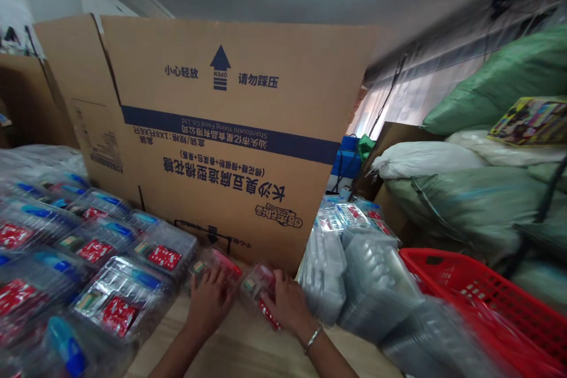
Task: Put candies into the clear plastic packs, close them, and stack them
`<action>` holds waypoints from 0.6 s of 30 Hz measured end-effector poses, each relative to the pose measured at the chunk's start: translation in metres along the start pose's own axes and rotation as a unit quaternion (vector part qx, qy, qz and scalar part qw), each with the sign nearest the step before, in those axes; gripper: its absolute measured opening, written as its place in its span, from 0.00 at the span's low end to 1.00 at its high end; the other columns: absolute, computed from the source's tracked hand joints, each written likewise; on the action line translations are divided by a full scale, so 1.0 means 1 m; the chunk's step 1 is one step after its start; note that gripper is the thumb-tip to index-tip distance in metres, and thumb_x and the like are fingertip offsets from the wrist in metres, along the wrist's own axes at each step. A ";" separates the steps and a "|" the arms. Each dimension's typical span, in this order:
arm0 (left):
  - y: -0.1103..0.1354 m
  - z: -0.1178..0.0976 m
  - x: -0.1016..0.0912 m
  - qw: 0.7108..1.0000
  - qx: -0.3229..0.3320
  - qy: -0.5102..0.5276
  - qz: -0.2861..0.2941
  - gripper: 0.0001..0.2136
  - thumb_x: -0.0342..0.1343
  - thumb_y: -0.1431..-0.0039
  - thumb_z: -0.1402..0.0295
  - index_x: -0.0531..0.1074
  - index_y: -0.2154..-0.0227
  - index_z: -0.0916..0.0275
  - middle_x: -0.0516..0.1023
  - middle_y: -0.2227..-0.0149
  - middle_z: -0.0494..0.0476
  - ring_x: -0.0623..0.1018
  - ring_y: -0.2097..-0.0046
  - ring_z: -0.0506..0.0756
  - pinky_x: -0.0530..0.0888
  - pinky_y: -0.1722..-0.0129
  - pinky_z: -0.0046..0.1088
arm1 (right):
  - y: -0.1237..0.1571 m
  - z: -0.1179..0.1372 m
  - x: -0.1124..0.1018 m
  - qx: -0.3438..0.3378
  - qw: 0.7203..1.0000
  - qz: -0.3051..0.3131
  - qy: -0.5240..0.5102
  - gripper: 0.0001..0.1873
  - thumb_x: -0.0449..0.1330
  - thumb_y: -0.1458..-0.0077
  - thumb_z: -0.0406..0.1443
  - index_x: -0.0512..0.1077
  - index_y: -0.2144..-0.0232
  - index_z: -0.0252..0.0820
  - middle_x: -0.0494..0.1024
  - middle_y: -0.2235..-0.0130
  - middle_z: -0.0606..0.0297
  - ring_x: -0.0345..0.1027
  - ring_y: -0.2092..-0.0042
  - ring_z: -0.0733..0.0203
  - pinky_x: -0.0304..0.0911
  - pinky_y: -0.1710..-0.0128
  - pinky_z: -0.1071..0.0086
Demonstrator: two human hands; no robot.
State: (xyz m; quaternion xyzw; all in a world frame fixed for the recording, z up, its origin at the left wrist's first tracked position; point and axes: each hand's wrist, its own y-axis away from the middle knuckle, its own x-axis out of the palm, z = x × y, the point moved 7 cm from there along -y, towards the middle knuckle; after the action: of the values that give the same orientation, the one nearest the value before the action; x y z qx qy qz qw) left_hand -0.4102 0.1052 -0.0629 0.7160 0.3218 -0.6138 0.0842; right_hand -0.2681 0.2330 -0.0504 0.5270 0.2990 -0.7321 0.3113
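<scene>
Hands (pixel 208 301) on small clear plastic packs (pixel 257 283)

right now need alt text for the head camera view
The left hand and right hand hold clear plastic packs on a wooden table, beside rows of clear trays. A cardboard carton stands behind; a red basket and green sacks lie right.

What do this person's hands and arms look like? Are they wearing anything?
The left hand and right hand are bare, without gloves, and the forearms show no sleeves. A thin silver-coloured bracelet circles the right wrist.
</scene>
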 end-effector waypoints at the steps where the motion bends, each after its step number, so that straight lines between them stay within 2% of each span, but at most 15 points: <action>1: 0.005 0.002 0.001 1.000 0.012 0.006 0.006 0.19 0.46 0.42 0.65 0.69 0.49 0.62 0.69 0.44 0.64 0.66 0.43 0.67 0.54 0.44 0.59 | 0.004 -0.002 0.001 0.006 1.000 0.005 -0.003 0.21 0.53 0.47 0.41 0.64 0.54 0.34 0.73 0.55 0.47 0.66 0.51 0.46 0.58 0.52 0.59; 3: 0.014 0.005 0.003 0.999 0.046 0.023 0.012 0.19 0.47 0.44 0.65 0.69 0.50 0.60 0.69 0.44 0.63 0.69 0.46 0.66 0.55 0.44 0.59 | 0.009 -0.006 0.004 0.017 1.000 0.017 -0.009 0.28 0.54 0.48 0.41 0.60 0.48 0.31 0.71 0.51 0.45 0.65 0.50 0.45 0.58 0.51 0.59; 6: 0.019 0.006 0.002 0.997 0.064 0.041 0.005 0.18 0.47 0.44 0.65 0.70 0.52 0.60 0.71 0.47 0.63 0.71 0.48 0.65 0.57 0.45 0.59 | 0.008 -0.008 0.005 0.000 0.999 0.037 -0.026 0.39 0.56 0.50 0.42 0.52 0.40 0.27 0.63 0.42 0.42 0.57 0.42 0.44 0.51 0.44 0.58; 9: 0.018 0.005 0.003 0.999 0.036 0.037 -0.015 0.19 0.48 0.45 0.64 0.69 0.51 0.62 0.72 0.48 0.64 0.70 0.48 0.66 0.58 0.46 0.59 | -0.003 -0.003 0.003 -0.042 0.995 0.065 -0.057 0.35 0.56 0.50 0.41 0.56 0.42 0.31 0.63 0.42 0.47 0.54 0.41 0.48 0.49 0.42 0.61; 13: 0.023 0.007 0.017 0.999 0.025 0.016 -0.041 0.22 0.50 0.48 0.67 0.67 0.48 0.64 0.68 0.44 0.67 0.67 0.45 0.68 0.61 0.48 0.57 | -0.012 -0.001 -0.003 -0.032 0.993 0.104 -0.052 0.28 0.58 0.54 0.43 0.67 0.51 0.36 0.73 0.52 0.51 0.64 0.49 0.47 0.57 0.51 0.63; 15: 0.029 0.011 0.026 0.997 0.052 0.019 -0.051 0.22 0.49 0.47 0.68 0.66 0.48 0.61 0.67 0.43 0.65 0.68 0.45 0.66 0.62 0.47 0.56 | -0.003 -0.002 0.000 -0.026 0.989 0.126 -0.066 0.26 0.59 0.55 0.44 0.68 0.55 0.37 0.75 0.55 0.53 0.68 0.53 0.48 0.59 0.56 0.65; 18: 0.049 0.018 0.031 0.989 0.120 0.043 -0.071 0.21 0.51 0.47 0.66 0.66 0.48 0.57 0.69 0.44 0.62 0.69 0.46 0.64 0.64 0.46 0.52 | 0.026 -0.010 0.011 0.007 0.983 0.152 -0.103 0.26 0.59 0.55 0.46 0.68 0.54 0.40 0.77 0.56 0.55 0.71 0.56 0.50 0.60 0.60 0.67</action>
State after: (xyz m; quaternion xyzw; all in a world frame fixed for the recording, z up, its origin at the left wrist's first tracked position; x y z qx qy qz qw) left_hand -0.3966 0.0686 -0.1092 0.7218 0.2990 -0.6213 -0.0598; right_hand -0.2456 0.2228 -0.0665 0.4901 0.1762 -0.7286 0.4448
